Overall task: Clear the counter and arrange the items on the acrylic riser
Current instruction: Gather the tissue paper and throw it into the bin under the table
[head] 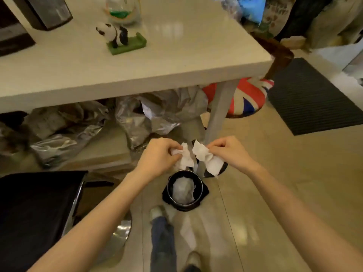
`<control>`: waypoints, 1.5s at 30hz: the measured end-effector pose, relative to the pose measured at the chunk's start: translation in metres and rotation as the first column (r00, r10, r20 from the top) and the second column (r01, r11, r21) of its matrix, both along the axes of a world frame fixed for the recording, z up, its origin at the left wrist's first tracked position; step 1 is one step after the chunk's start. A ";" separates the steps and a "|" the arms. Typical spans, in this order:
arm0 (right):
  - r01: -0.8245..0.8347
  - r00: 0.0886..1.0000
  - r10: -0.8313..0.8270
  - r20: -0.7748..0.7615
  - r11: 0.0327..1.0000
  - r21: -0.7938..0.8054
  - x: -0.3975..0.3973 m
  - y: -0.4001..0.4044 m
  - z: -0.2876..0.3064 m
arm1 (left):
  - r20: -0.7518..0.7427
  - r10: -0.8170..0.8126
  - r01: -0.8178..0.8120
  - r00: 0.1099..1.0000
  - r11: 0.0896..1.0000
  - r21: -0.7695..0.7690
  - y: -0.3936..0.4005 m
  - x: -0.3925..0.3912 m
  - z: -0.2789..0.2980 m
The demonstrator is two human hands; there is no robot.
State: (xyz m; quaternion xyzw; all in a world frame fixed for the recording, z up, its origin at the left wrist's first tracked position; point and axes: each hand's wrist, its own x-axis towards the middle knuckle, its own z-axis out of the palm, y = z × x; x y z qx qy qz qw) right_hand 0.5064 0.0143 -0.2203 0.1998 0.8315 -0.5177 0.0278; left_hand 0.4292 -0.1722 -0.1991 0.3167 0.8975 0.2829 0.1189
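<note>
Below the counter's front edge, my left hand [160, 154] pinches a crumpled white tissue [184, 159]. My right hand [228, 151] holds a second white tissue [208, 159] just beside it. Both tissues hang directly above a small round black bin [199, 190] on the floor, which has crumpled white paper [183, 190] inside. On the white counter [176, 61] stand a panda figurine [115, 34] on a green base and a glass vessel [122, 8] with green contents.
A dark box [45, 11] sits at the counter's back left. Silver plastic bags [153, 112] fill the shelf under the counter. A flag-patterned cushion [245, 97], a dark floor mat [312, 97], the table leg [218, 116] and a black chair [39, 209] surround the bin.
</note>
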 end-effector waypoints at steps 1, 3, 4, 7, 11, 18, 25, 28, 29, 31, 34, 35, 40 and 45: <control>0.031 0.999 -0.030 0.043 0.999 -0.022 -0.001 0.000 -0.026 | 0.034 0.034 -0.033 0.999 0.999 -0.027 0.001 0.001 -0.023; 0.095 0.992 -0.090 0.093 0.994 -0.049 -0.002 -0.003 -0.082 | 0.103 0.070 -0.060 0.992 0.993 -0.098 0.003 0.001 -0.072; 0.114 0.987 -0.110 0.114 0.993 -0.036 -0.002 -0.006 -0.111 | 0.133 0.089 -0.072 0.987 0.989 -0.128 0.003 0.000 -0.098; 0.138 0.970 -0.131 0.202 0.990 -0.019 -0.001 -0.016 -0.196 | 0.217 0.187 -0.152 0.958 0.974 -0.166 0.003 -0.004 -0.179; 0.139 0.952 -0.120 0.281 0.989 -0.049 -0.003 -0.023 -0.307 | 0.367 0.281 -0.239 0.887 0.958 -0.157 0.008 -0.001 -0.289; 0.119 0.925 -0.115 0.361 0.993 0.011 -0.029 -0.028 -0.471 | 0.386 0.269 -0.205 0.882 0.958 -0.200 0.015 -0.017 -0.456; 0.043 0.904 -0.049 0.425 0.999 0.023 -0.057 -0.032 -0.563 | 0.475 0.270 -0.081 0.838 0.921 -0.380 0.031 -0.036 -0.550; -0.008 0.878 -0.007 0.479 1.000 0.029 -0.063 -0.031 -0.573 | 0.529 0.215 0.032 0.821 0.908 -0.418 0.038 -0.037 -0.562; -0.019 0.873 -0.005 0.488 0.999 0.044 -0.064 -0.029 -0.572 | 0.541 0.198 0.062 0.817 0.903 -0.424 0.038 -0.038 -0.561; -0.060 0.875 0.012 0.483 0.995 0.085 -0.066 -0.024 -0.560 | 0.550 0.187 0.100 0.814 0.887 -0.451 0.036 -0.041 -0.553; -0.028 0.897 -0.003 0.443 0.998 0.065 -0.065 -0.017 -0.526 | 0.568 0.210 0.088 0.796 0.888 -0.452 0.031 -0.042 -0.522; -0.031 0.900 0.000 0.436 0.997 0.065 -0.064 -0.016 -0.510 | 0.572 0.208 0.081 0.794 0.895 -0.439 0.030 -0.042 -0.507; -0.085 0.914 0.053 0.403 0.994 0.062 -0.055 -0.019 -0.404 | 0.595 0.220 0.040 0.773 0.919 -0.392 0.025 -0.038 -0.406; -0.142 0.943 0.100 0.319 0.984 0.110 -0.035 -0.022 -0.268 | 0.609 0.188 0.052 0.771 0.934 -0.353 0.023 -0.032 -0.279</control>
